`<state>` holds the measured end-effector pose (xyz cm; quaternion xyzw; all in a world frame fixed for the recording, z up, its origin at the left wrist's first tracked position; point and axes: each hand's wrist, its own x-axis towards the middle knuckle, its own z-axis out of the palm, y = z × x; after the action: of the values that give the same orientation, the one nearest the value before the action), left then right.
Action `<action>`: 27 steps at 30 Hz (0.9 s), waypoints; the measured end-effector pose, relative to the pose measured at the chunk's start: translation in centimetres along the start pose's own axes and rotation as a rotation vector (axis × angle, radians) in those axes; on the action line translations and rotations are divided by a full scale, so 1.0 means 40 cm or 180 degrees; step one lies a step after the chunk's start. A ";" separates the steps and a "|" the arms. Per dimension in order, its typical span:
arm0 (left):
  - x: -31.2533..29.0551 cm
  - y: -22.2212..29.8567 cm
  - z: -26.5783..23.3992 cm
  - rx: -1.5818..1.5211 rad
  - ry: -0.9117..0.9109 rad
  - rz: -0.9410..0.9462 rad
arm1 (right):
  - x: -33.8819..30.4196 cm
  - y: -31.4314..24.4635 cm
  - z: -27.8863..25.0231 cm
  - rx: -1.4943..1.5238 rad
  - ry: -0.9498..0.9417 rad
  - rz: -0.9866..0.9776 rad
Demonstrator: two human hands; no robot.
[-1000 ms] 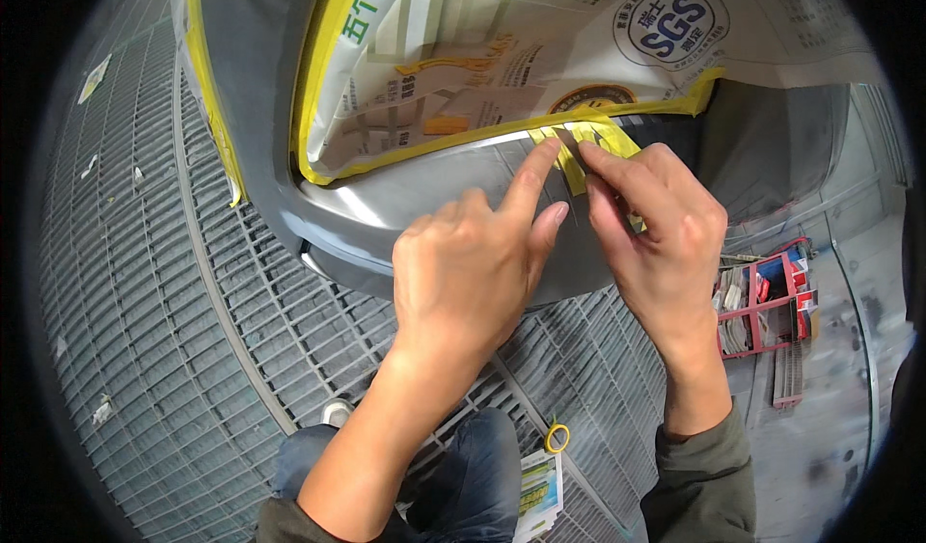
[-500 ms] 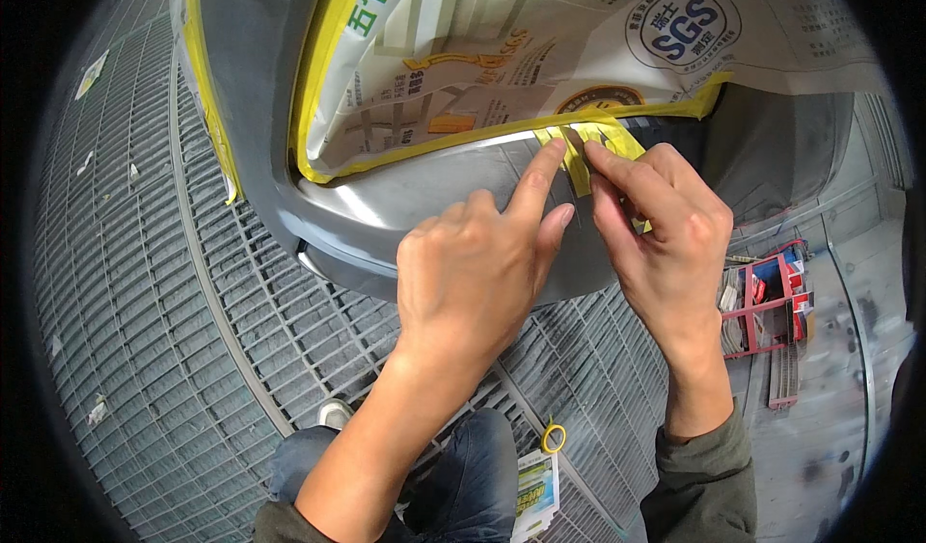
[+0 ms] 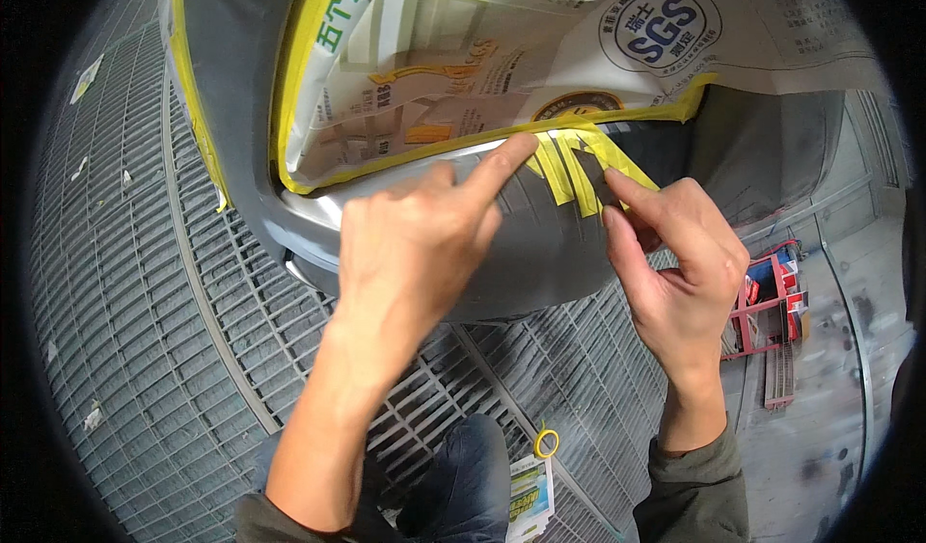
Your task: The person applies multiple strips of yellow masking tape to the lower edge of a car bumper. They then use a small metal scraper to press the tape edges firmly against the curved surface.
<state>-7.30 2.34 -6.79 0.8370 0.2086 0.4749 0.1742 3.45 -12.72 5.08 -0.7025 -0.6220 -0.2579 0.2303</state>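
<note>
A grey curved car body panel (image 3: pixel 482 273) fills the middle, with a large opening covered by printed masking paper (image 3: pixel 540 41) edged in yellow masking tape (image 3: pixel 386 159). Several short yellow tape strips (image 3: pixel 561 178) fan down from that edge onto the panel. My left hand (image 3: pixel 415 239) presses its stretched index fingertip beside the upper end of the strips and holds nothing; its other fingers are bent. Right of the strips, my right hand (image 3: pixel 683 254) has thumb and index finger closed around the lower part of a tape strip; its end is partly hidden by the fingers.
Below lies a metal floor grating (image 3: pixel 174 321) with paper scraps on it. A yellow tape roll (image 3: pixel 547 444) rests by a stack of printed paper (image 3: pixel 529 500) near my knee. At right stands a red rack (image 3: pixel 762 302) holding small items.
My left hand has moved left, away from the right one, uncovering the tape strips. The right hand has drawn slightly down and right from the taped edge. The view has shifted a little.
</note>
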 end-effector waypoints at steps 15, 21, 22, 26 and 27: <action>-0.026 -0.017 -0.004 0.0221 -0.0298 0.0248 | 0.019 0.020 0.017 0.0088 -0.0167 0.0052; -0.038 -0.008 -0.003 0.0041 -0.0244 0.0129 | 0.034 0.010 0.053 -0.0189 -0.0209 -0.0103; -0.038 -0.008 -0.002 0.0071 -0.0253 0.0120 | 0.034 0.009 0.054 -0.0223 -0.0216 -0.0115; -0.039 -0.006 0.000 0.0161 -0.0284 0.0099 | 0.032 0.008 0.059 -0.0301 -0.0248 -0.0154; -0.040 -0.006 0.000 0.0177 -0.0290 0.0098 | 0.031 0.009 0.061 -0.0304 -0.0256 -0.0161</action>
<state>-8.08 1.73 -8.05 0.8655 0.2006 0.4329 0.1528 4.13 -10.25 4.04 -0.7065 -0.6353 -0.2646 0.1648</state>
